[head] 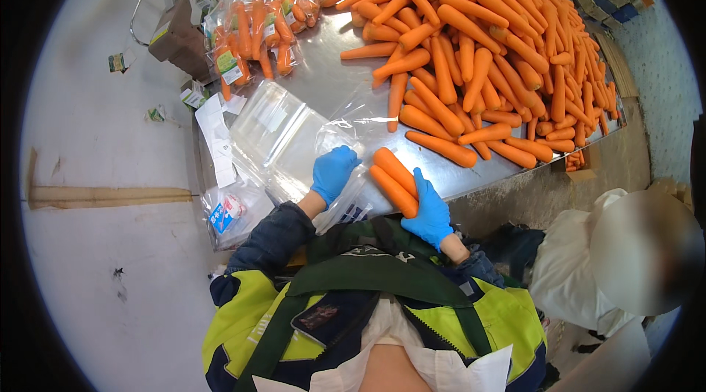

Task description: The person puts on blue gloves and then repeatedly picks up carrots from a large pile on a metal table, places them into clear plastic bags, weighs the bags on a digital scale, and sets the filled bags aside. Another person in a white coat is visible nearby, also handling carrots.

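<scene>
My right hand (429,213), in a blue glove, grips two carrots (394,179) side by side near the table's front edge. Just left of them my left hand (334,172), gloved in the same blue, has its fingers curled on a thin clear plastic bag (353,130). The bag's loose film spreads beyond the fingers towards the carrots. Under and beside my left wrist lies a stack of flat clear bags (270,121). A large heap of loose carrots (474,50) covers the right and far part of the steel table (336,75).
Several filled carrot bags (256,28) with labels lie at the far left. White paper slips (215,138) and a printed plastic packet (226,214) rest along the left edge. A brown device (179,33) stands beyond it. Another person in white (573,259) is close on my right.
</scene>
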A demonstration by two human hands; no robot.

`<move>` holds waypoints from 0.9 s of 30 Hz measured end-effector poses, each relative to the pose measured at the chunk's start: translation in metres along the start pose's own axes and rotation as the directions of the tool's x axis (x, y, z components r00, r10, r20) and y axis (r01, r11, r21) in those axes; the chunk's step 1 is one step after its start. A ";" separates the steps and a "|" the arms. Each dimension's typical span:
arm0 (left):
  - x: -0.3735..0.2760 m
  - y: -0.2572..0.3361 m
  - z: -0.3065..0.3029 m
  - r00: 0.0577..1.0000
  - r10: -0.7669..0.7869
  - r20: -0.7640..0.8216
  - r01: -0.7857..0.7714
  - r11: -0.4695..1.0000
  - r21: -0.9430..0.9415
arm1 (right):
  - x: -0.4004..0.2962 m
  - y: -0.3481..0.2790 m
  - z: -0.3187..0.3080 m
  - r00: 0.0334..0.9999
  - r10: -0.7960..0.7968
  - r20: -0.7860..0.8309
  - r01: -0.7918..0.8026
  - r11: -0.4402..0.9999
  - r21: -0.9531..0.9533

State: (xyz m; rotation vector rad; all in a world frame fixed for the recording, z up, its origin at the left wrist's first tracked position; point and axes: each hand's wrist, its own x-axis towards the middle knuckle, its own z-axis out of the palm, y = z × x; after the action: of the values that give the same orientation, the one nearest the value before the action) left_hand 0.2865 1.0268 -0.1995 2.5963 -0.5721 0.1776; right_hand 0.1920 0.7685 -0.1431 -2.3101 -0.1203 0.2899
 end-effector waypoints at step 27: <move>0.051 0.089 -0.087 0.924 -0.352 0.151 0.335 0.551 -0.764 | 0.068 -0.027 -0.034 0.958 -0.015 0.288 -0.270 0.303 0.914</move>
State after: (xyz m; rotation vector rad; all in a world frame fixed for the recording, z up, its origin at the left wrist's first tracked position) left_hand 0.2929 0.9780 -0.0747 1.7667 -0.0565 -0.1595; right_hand 0.2666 0.7752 -0.1129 -1.0304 0.1136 0.5538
